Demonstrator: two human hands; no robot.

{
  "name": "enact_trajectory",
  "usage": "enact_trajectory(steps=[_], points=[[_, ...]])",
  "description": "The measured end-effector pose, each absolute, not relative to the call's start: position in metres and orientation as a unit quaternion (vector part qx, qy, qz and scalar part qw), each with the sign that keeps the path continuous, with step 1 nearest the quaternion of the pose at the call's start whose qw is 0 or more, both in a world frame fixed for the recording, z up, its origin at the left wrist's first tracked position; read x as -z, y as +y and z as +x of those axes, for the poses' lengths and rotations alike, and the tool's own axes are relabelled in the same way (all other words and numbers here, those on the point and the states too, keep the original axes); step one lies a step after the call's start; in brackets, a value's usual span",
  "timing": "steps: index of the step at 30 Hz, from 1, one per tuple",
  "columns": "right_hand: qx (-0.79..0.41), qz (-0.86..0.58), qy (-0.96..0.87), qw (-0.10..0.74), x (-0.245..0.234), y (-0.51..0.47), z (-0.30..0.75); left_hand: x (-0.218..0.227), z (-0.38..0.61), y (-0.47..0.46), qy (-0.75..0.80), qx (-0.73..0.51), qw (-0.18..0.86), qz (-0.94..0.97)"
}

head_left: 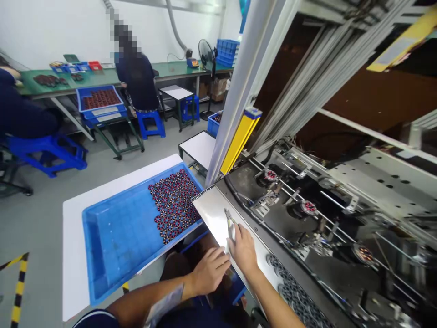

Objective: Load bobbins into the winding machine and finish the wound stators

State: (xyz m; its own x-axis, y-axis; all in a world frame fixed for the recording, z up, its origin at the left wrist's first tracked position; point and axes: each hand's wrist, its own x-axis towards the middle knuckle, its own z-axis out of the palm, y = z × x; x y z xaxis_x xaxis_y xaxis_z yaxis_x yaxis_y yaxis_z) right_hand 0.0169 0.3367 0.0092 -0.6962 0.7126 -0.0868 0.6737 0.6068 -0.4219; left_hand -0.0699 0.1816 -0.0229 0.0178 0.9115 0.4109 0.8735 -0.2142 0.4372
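My right hand is closed round the handles of a small pair of pliers, whose jaws point away from me over the white work plate. At the plate's near edge, my left hand lies palm down with its fingers stretched out, close to my right wrist. Nothing shows in it, though its palm is hidden. Dark round motor parts are packed on the plate beyond my right forearm. To the left, a blue tray has many red-and-black wound stators in its right half.
On my right stands a machine bed with rails and round parts in its fixtures. A metal post and a yellow sensor bar rise ahead. Two people sit on blue stools near a green bench.
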Motion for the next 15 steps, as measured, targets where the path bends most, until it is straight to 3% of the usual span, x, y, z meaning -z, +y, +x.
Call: enact_trajectory(steps=[7,15], points=[[-0.398,-0.384,-0.831,0.061,-0.052,0.338,0.05,0.005,-0.091,0.172,0.634,-0.35,0.011,0.689],[-0.71,-0.361,-0.593,0.116,-0.109,0.328,0.061,0.032,-0.076,0.239,0.644,-0.324,0.082,0.688]])
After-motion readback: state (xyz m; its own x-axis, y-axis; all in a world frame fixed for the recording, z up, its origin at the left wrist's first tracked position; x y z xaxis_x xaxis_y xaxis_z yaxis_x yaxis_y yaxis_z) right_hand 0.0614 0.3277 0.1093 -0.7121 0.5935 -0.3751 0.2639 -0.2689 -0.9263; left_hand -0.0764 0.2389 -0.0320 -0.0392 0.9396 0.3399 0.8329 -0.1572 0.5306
